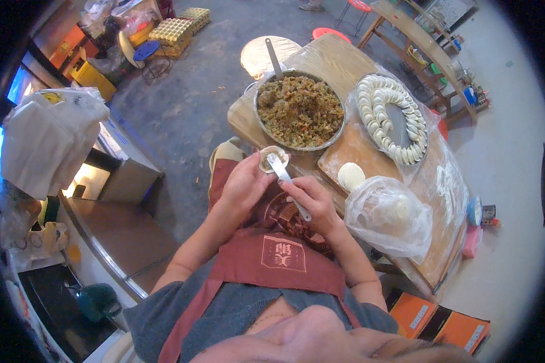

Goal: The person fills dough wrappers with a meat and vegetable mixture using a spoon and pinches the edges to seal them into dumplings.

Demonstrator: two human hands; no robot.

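Observation:
A round dough wrapper (265, 166) with some filling lies in my left hand (245, 181), held above my lap. My right hand (315, 202) grips a metal spatula (280, 169), its flat end touching the filling. Beyond my hands, a large metal bowl (342, 131) of chopped filling (299, 109) stands on the wooden table, with another flat handle rising from it. To its right, folded dumplings (376, 97) lie in curved rows on a round tray (396, 127). A stack of round wrappers (351, 177) rests on a floured board (349, 147) beside a clear plastic bag (386, 218) that covers something pale.
The wooden table (336, 59) has flour on its right part and a thin rolling pin (449, 258) along its edge. Egg trays (170, 31) and a blue stool (146, 50) stand at the upper left. Plastic bags (50, 140) hang at left; orange boxes (413, 313) sit lower right.

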